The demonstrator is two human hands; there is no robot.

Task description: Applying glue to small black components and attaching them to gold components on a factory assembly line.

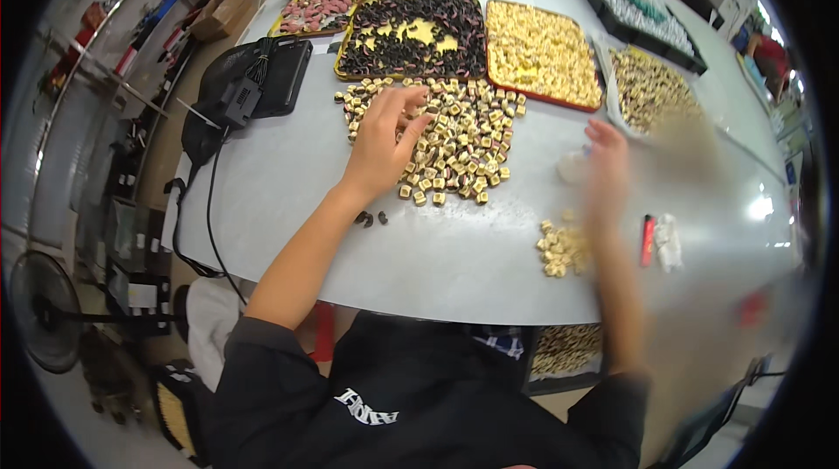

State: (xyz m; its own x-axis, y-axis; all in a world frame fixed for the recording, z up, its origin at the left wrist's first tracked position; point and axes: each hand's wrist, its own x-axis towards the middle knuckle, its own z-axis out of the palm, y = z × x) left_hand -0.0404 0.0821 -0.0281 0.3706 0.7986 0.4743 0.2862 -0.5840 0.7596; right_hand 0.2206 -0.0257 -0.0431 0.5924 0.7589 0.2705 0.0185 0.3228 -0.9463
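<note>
Holds left hand [384, 138] over the left part of the block pile [463, 144], with bent fingers and thumb set apart, probably to get at loose blocks without covering the rest; cannot tell whether one is pinched at the tips. Holds right hand [609, 167] well off to the right, above the table [454, 272], too blurred; cannot tell whether grasping or released. Has the block pile spread mid-table, just short of the far trays, likely for easy reach by either hand. Has a small pale pile [557, 252] near right, beside the right forearm, well apart from the blocks, probably to avoid mixing. Has the dark-piece tray [421, 32] straight behind the blocks, and just right of that the pale-piece tray [544, 97], presumably sorted by kind. Shows bare yellow bottom in the middle of the dark-piece tray. Has a few dark bits [369, 219] stray on the near left, by the left forearm. Has a red stick [647, 240] and a white crumpled thing [668, 242] side by side at right, likely parked out of the way. Has a black device [284, 77] with cable at far left, clear of both hands.
</note>
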